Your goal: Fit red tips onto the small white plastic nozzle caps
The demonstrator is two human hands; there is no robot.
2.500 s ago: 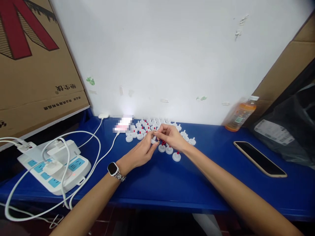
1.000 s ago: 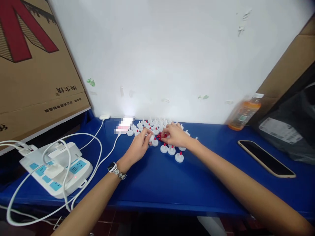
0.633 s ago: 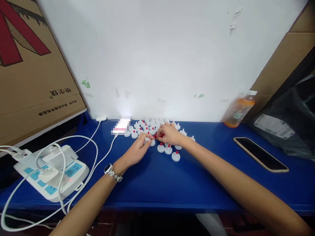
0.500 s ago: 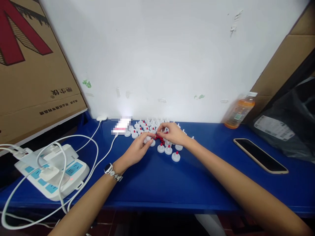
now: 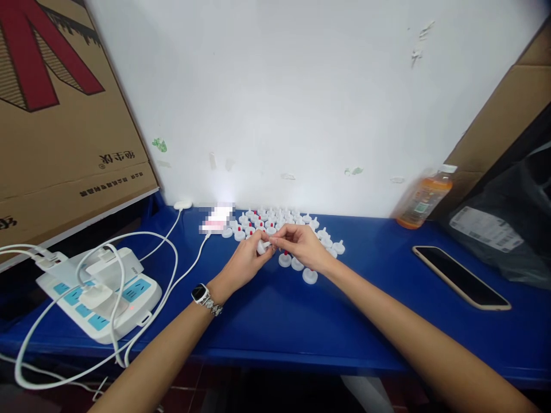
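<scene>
Left hand (image 5: 245, 256) pinches a white cap (image 5: 261, 248), right hand (image 5: 305, 246) its spout (image 5: 267, 244); beyond both, red-tipped caps (image 5: 239, 234) seem finished, many bare ones (image 5: 314, 223) unfinished.

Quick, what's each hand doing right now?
Left hand: closed, holding a white nozzle cap.
Right hand: pinched closed right by that cap; whether it grips anything can't be told.
</scene>
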